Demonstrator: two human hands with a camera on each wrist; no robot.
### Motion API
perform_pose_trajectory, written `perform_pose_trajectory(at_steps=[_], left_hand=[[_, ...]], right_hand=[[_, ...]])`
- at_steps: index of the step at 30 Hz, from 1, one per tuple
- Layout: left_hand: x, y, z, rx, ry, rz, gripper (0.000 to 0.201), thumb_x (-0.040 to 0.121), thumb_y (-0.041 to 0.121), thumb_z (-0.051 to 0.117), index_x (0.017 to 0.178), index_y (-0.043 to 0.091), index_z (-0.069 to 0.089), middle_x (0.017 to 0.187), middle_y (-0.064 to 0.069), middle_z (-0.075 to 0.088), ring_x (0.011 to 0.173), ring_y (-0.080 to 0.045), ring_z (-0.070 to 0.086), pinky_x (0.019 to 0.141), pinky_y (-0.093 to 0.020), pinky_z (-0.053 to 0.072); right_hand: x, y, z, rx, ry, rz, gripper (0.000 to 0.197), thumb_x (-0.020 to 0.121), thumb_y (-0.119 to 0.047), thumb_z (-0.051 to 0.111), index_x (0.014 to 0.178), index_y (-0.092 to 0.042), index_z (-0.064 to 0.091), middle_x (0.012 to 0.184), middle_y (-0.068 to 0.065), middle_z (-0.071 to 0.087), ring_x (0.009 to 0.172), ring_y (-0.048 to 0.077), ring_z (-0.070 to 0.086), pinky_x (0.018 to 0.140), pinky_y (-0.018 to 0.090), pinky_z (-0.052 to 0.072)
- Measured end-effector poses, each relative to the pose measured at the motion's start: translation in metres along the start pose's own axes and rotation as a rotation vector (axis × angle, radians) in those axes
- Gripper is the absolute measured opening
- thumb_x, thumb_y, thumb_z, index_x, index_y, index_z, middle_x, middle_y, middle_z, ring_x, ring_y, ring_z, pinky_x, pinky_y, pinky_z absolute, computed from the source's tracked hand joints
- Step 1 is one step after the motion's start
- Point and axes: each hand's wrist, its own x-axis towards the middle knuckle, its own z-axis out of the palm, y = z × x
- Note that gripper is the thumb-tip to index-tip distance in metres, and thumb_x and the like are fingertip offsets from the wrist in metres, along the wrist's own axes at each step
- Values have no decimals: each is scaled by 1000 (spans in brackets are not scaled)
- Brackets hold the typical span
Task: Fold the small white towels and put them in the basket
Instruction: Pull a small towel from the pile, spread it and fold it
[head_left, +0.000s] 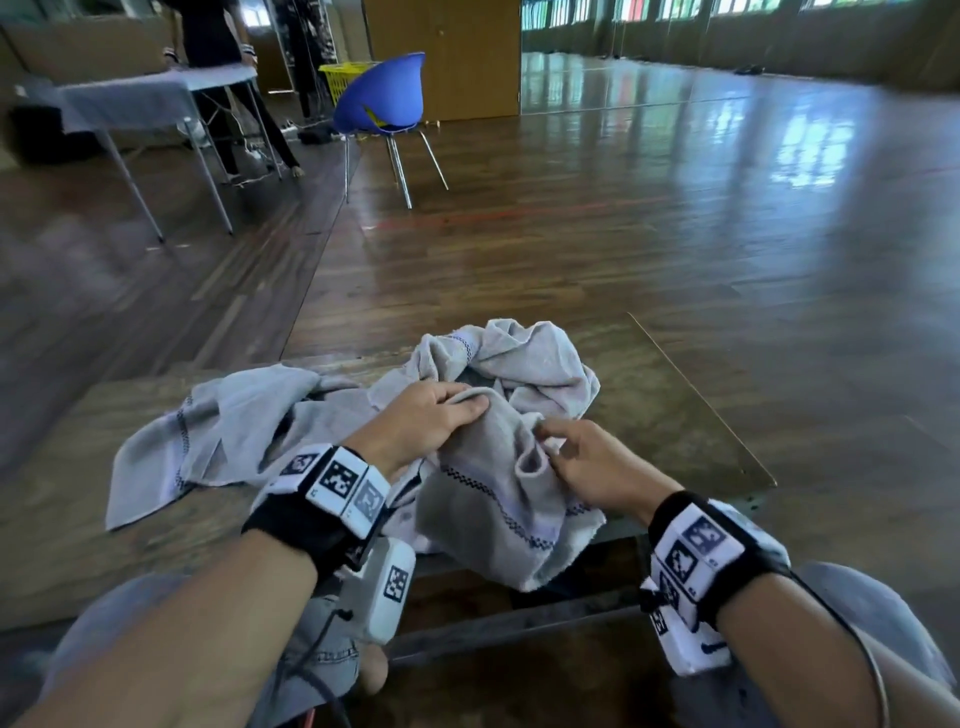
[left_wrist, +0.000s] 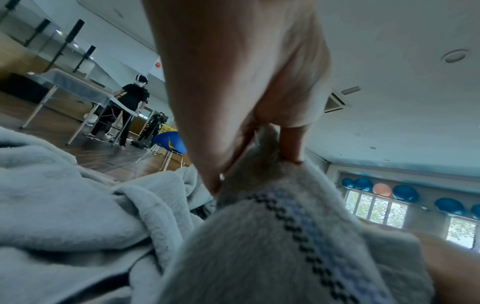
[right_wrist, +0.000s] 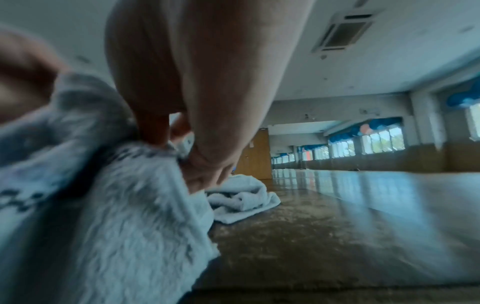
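- A seated person works a crumpled white towel (head_left: 498, 493) at the near edge of a low wooden worktop (head_left: 675, 415), its checked border stripe facing up and one end hanging over the worktop's edge
- The left hand (head_left: 421, 423) pinches a raised fold of that towel between thumb and fingers, the grip narrow and closed on cloth; the left wrist view shows the fabric caught between the fingertips (left_wrist: 291, 144)
- The right hand (head_left: 587, 462) pinches the same towel just right of the left hand
- A second towel (head_left: 535, 364) lies bunched beyond the held one, a third (head_left: 208, 436) sprawls to its left
- A blue chair (head_left: 384, 98) stands far beyond the worktop, a yellow basket (head_left: 337, 78) just behind it
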Motion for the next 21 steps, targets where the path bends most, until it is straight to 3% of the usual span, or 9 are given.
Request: perform_pose_trajectory(at_steps=[3, 6, 9, 11, 14, 16, 18, 20, 21], left_hand=[[-2, 5, 8, -124, -150, 12, 19, 96, 20, 62, 106, 9, 75, 103, -11, 75, 94, -17, 69, 84, -28, 56], [6, 17, 2, -73, -161, 63, 19, 96, 20, 62, 107, 10, 75, 103, -11, 75, 94, -19, 69, 88, -30, 53], [23, 39, -20, 86, -53, 163, 19, 97, 23, 62, 102, 10, 75, 91, -3, 73, 81, -12, 64, 76, -25, 49], [41, 58, -40, 139, 51, 289, 17, 97, 24, 61, 99, 15, 75, 89, 1, 71, 80, -9, 62, 74, -24, 46], [75, 96, -74, 31, 305, 474, 14, 98, 18, 60, 97, 10, 72, 85, -4, 68, 78, -14, 59, 72, -28, 46], [98, 122, -101, -35, 469, 524, 15, 96, 17, 62, 96, 7, 73, 88, -13, 73, 80, -17, 62, 77, -36, 56], [117, 137, -128, -53, 541, 533, 22, 94, 15, 62, 101, -3, 72, 102, -33, 68, 88, -28, 63, 90, -55, 55], [131, 136, -152, 102, 580, 510, 20, 95, 12, 59, 103, 0, 73, 104, -33, 67, 89, -31, 64, 86, -48, 55], [137, 130, -163, 268, 625, 472, 20, 96, 13, 58, 104, 4, 74, 103, -29, 69, 88, -28, 64, 81, -42, 54]], right_hand=[[1, 0, 6, -19, -63, -45, 24, 88, 9, 51, 101, -3, 67, 97, 5, 72, 89, 17, 67, 78, 35, 56], [8, -11, -3, -54, -89, 6, 15, 87, 5, 53, 86, 0, 67, 79, 3, 72, 73, 12, 61, 67, 39, 51], [35, -43, -29, -138, 65, -70, 9, 88, 0, 63, 85, -2, 71, 84, 10, 70, 75, 11, 58, 69, 39, 53], [67, -84, -51, -159, 267, -274, 10, 88, -4, 66, 86, -7, 75, 84, 11, 71, 78, 6, 54, 69, 33, 49], [126, -151, -81, -238, 488, -519, 15, 87, -5, 57, 78, -10, 69, 75, 8, 68, 73, 3, 52, 66, 30, 44], [163, -187, -94, -274, 511, -585, 17, 90, -6, 53, 82, -8, 68, 82, 12, 71, 73, 11, 59, 68, 29, 49], [194, -206, -104, -284, 467, -624, 19, 94, -5, 52, 87, -7, 70, 87, 6, 73, 75, 10, 66, 69, 25, 52], [218, -210, -111, -355, 444, -620, 21, 95, -3, 52, 91, -11, 72, 86, 0, 70, 73, -2, 62, 70, 14, 49], [228, -207, -113, -399, 444, -594, 21, 95, -2, 55, 95, -10, 75, 90, 0, 72, 79, 1, 64, 75, 14, 50]])
